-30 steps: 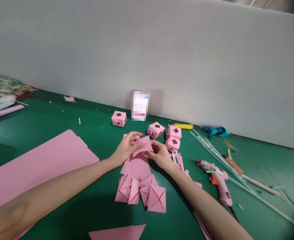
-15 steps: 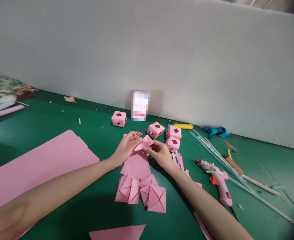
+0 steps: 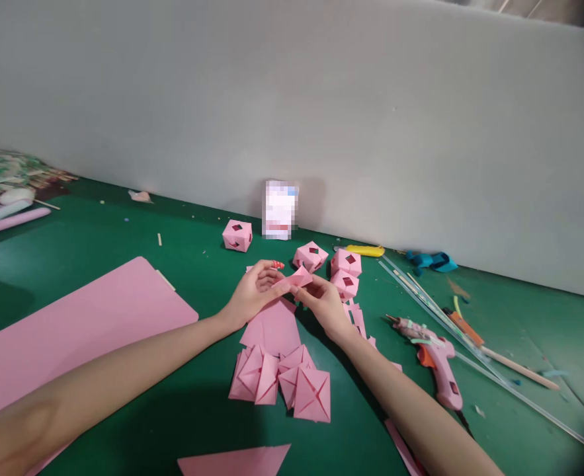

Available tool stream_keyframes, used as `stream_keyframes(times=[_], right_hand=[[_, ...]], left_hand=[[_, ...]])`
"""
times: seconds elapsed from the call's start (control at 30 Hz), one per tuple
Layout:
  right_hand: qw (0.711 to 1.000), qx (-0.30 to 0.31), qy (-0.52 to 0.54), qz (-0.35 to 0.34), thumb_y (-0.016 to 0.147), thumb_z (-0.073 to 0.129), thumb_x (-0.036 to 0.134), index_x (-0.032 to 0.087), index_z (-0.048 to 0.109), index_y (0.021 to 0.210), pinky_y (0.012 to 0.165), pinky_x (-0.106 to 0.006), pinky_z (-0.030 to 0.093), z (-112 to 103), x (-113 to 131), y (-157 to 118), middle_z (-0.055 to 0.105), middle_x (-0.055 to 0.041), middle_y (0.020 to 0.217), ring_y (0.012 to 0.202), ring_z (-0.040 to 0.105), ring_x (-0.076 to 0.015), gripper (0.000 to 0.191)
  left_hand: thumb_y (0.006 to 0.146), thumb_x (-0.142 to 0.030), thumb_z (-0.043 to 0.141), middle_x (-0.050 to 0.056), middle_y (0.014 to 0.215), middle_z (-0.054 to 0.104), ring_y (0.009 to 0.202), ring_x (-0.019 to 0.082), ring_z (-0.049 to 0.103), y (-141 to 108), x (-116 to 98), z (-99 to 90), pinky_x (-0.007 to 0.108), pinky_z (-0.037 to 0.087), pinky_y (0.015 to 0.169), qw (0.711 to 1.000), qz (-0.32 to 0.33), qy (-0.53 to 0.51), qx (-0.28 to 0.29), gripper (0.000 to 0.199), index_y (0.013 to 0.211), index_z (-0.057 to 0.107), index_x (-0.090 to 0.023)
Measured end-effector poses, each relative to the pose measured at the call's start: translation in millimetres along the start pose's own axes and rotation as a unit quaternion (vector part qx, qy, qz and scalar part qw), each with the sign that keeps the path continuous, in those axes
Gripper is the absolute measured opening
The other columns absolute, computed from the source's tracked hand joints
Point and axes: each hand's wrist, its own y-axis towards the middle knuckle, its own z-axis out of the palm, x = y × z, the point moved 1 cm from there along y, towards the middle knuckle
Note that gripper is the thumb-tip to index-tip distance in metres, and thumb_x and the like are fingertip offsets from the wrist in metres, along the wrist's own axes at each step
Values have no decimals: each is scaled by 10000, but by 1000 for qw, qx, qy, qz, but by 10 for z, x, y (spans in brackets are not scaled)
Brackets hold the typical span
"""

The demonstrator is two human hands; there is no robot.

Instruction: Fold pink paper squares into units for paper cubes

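Observation:
A small folded pink paper piece [image 3: 300, 276] is pinched between my two hands, above the green table. My left hand [image 3: 256, 291] grips its left end with the thumb, and my right hand [image 3: 325, 301] grips its right end with thumb and fingers. Beneath them lies a flat pink paper sheet [image 3: 272, 327]. Closer to me rest several folded pink squares [image 3: 312, 395] with diagonal creases. Beyond my hands stand several pink paper boxes [image 3: 237, 236] with diamond-shaped holes.
A large pink sheet [image 3: 83, 330] covers the left side. To the right lie a pink glue gun [image 3: 438, 360], clear sticks [image 3: 530, 406], a yellow cutter [image 3: 365, 251] and blue pieces [image 3: 440, 262]. A blurred upright screen [image 3: 278, 210] leans on the wall.
The paper piece has tilted and shifted slightly right, showing less of its face. My left thumb has straightened toward my right fingertips.

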Motion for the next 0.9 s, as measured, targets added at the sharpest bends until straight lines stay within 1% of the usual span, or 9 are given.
stream_keyframes(times=[0.2,0.37,0.5,0.7,0.9], right_hand=[[1000,0,7,6,714,807,511,196,691,767,594,-283,445,-6,21,5,676,-18,719,666,594,-169,339],[1000,0,13,15,677,827,545,193,674,742,569,-276,443,-9,37,11,665,-16,694,629,587,-158,389],[1000,9,16,11,684,818,561,200,673,743,573,-285,450,-4,48,8,646,-8,664,605,584,-156,394],[1000,9,11,9,700,811,550,204,656,733,576,-284,439,-7,29,5,658,-10,677,618,574,-159,380],[1000,2,6,13,709,815,521,194,644,718,578,-278,427,-10,28,3,647,-3,666,616,558,-148,370]], left_hand=[[707,-356,841,44,985,676,982,193,673,-6,6,-5,339,554,892,1000,0,13,1,514,1103,560,-189],[714,-366,835,27,924,665,917,183,680,-24,18,0,329,564,850,1000,6,24,-17,495,1086,563,-185],[736,-371,816,13,879,659,861,172,681,-44,14,10,325,569,818,999,18,32,-26,457,1061,555,-185],[744,-368,811,9,838,679,808,171,693,-57,-13,20,321,570,787,998,29,39,-35,426,1037,559,-189],[761,-355,806,-2,816,696,788,162,702,-68,-9,16,290,557,759,997,48,50,-43,424,1067,563,-191]])
